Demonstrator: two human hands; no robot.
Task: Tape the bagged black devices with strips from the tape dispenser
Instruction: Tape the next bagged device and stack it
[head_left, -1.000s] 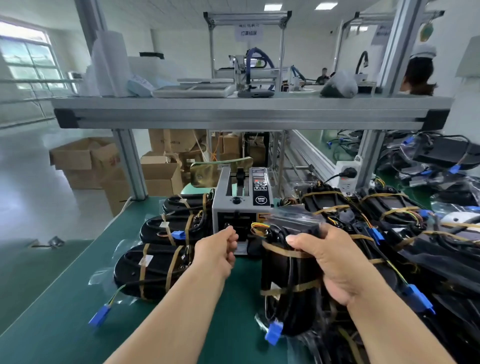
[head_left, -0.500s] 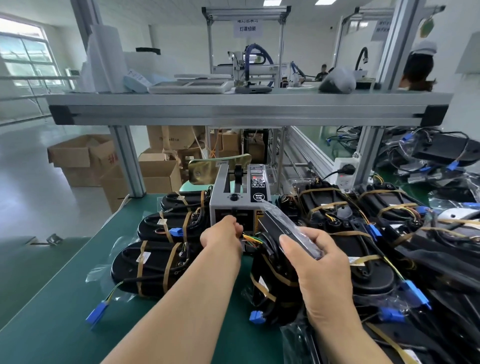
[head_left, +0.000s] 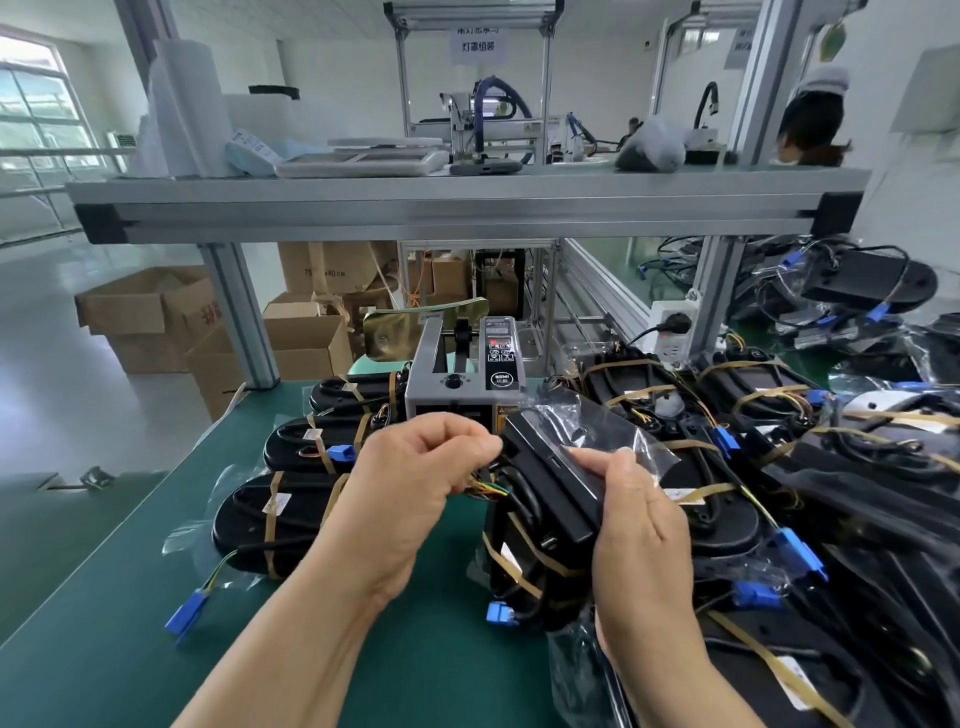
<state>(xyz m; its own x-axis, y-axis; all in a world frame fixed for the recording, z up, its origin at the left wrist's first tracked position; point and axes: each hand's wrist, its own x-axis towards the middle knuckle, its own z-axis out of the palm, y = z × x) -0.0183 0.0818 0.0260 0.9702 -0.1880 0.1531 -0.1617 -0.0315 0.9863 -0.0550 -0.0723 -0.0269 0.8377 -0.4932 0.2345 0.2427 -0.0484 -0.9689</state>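
While the right hand (head_left: 641, 525) grips the bagged black device (head_left: 550, 483) just before the tape dispenser (head_left: 462, 374), the left hand (head_left: 415, 483) curls its grip at the top corner (contents hidden, can't tell). Taping, probably; next, smooth a strip down.

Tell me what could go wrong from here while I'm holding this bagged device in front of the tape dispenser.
1. The loose bag flap stands up over the bagged device; a strip could stick to it creased.
2. Coloured wires poke out right by the left hand; they might get snagged or taped over.
3. The right hand grips the tilted device from one side; it may slip.
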